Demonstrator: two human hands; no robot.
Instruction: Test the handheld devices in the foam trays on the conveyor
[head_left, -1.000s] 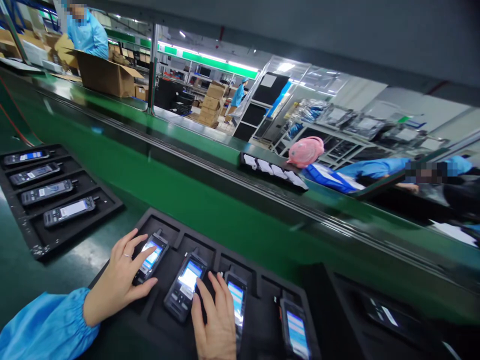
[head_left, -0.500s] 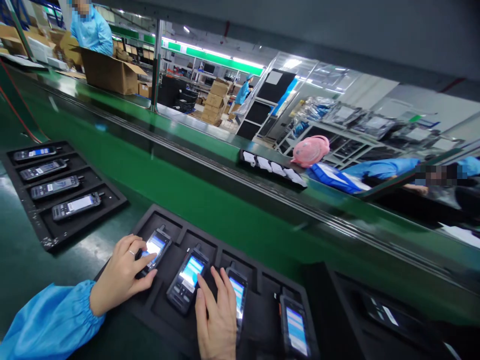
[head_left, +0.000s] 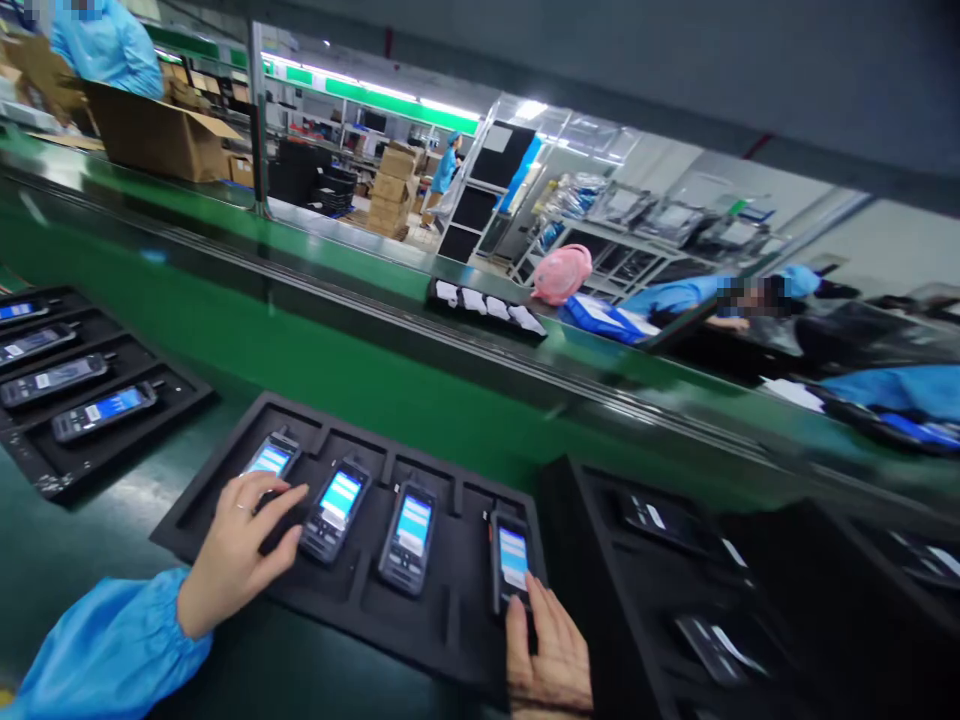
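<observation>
A black foam tray [head_left: 360, 610] lies in front of me with several handheld radio phones in its slots, screens lit blue and white. Over the lower part of the leftmost phone [head_left: 271, 455] is my left hand [head_left: 244, 540], fingers spread and curved; whether they touch it is hard to tell. At the lower end of the rightmost phone [head_left: 513, 555], my right hand [head_left: 551, 650] has its fingertips on or just above the screen and keys, gripping nothing. Between the hands sit two more phones, the left-middle one [head_left: 337, 510] and the right-middle one [head_left: 409, 535].
Another tray of phones [head_left: 45, 480] lies at the left. At the right stand black trays [head_left: 615, 560] with dark-screened phones. Beyond a green ledge are a small tray with white pieces [head_left: 487, 305], a pink fan [head_left: 562, 273], a cardboard box [head_left: 154, 130] and co-workers in blue.
My right hand has moved right, from between the middle phones to the rightmost phone. My left hand stays by the leftmost phone. The view has shifted to the right.
</observation>
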